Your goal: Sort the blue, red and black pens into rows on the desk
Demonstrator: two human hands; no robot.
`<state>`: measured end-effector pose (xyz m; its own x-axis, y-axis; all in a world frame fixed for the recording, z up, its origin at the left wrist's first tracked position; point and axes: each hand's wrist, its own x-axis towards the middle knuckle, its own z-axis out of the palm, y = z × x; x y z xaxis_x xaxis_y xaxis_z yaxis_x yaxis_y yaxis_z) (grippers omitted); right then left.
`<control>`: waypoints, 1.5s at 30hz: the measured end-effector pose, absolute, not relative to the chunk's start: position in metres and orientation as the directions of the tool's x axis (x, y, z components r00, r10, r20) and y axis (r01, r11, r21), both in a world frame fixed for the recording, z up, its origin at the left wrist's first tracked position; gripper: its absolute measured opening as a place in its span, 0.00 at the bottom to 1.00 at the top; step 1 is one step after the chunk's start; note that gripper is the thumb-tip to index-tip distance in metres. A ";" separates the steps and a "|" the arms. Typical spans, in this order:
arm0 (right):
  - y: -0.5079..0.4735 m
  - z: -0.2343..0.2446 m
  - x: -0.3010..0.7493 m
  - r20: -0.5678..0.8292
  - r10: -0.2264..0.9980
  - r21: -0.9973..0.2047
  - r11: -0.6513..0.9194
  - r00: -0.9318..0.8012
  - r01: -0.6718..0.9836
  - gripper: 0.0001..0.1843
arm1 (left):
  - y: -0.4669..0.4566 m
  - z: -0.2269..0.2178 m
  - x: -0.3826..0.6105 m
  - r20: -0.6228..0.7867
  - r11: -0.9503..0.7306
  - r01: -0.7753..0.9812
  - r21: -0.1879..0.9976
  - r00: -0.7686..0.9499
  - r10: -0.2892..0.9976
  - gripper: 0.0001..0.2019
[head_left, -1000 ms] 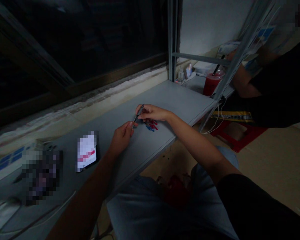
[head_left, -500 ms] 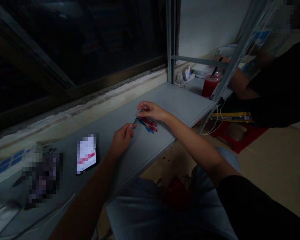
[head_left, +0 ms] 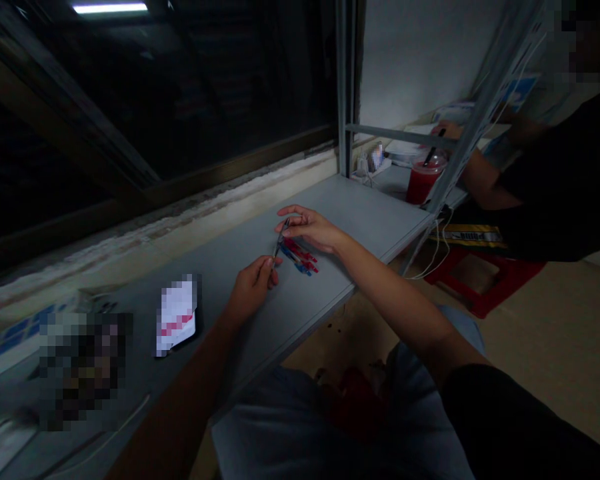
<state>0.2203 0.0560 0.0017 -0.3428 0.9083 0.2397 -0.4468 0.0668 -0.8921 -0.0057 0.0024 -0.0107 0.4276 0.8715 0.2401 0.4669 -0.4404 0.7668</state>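
Observation:
My left hand (head_left: pixel 255 283) is closed round the lower end of a slim dark pen (head_left: pixel 279 248), which points up and away from me above the desk. At the pen's upper end is my right hand (head_left: pixel 313 229), thumb and a finger against it, the index finger stretched out to the left. Beneath and beside the right hand, several blue pens (head_left: pixel 296 260) and red pens (head_left: pixel 307 255) lie in a loose bundle on the grey desk (head_left: pixel 260 333). The hand partly covers their far ends.
A lit phone (head_left: pixel 177 317) lies left of my left hand, with a blurred dark object (head_left: pixel 87 373) further left. A metal frame post (head_left: pixel 344 87) rises at the desk's far end. Beyond it stand a cup of red drink (head_left: pixel 424 179) and a person in a black sleeve (head_left: pixel 565 173).
The pen has turned more upright between my hands. My right index finger has lifted and straightened. The whole view has shifted slightly; the bundle of pens stays on the desk.

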 end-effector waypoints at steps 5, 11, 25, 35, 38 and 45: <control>0.050 0.009 0.226 0.243 0.908 -0.844 0.025 -0.341 -0.536 0.25 | -0.001 -0.008 -0.003 0.196 -0.415 0.388 0.823 0.493 0.848 0.24; 0.051 0.013 0.228 0.233 0.943 -0.841 0.071 -0.240 -0.537 0.24 | -0.002 -0.008 -0.001 0.160 -0.354 0.354 0.866 0.474 0.866 0.21; 0.063 0.004 0.233 0.284 0.949 -0.770 0.143 -0.134 -0.622 0.19 | 0.000 -0.010 0.000 0.137 -0.318 0.352 0.880 0.453 0.881 0.15; 0.061 -0.003 0.223 0.257 0.917 -0.910 0.124 -0.306 -0.395 0.18 | 0.004 -0.014 -0.002 0.196 -0.354 0.319 0.879 0.436 0.878 0.21; 0.062 -0.006 0.221 0.251 0.914 -0.937 0.148 -0.319 -0.315 0.19 | 0.004 -0.015 -0.003 0.211 -0.361 0.331 0.872 0.410 0.887 0.21; 0.062 -0.007 0.223 0.246 0.908 -0.963 0.269 -0.338 0.021 0.23 | 0.003 -0.016 -0.002 0.240 -0.375 0.357 0.855 0.368 0.898 0.21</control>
<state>0.2228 0.0621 -0.0066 -0.3385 0.9082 0.2462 0.0213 0.2690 -0.9629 -0.0024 0.0033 -0.0156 0.3681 0.8982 0.2402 0.3575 -0.3752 0.8552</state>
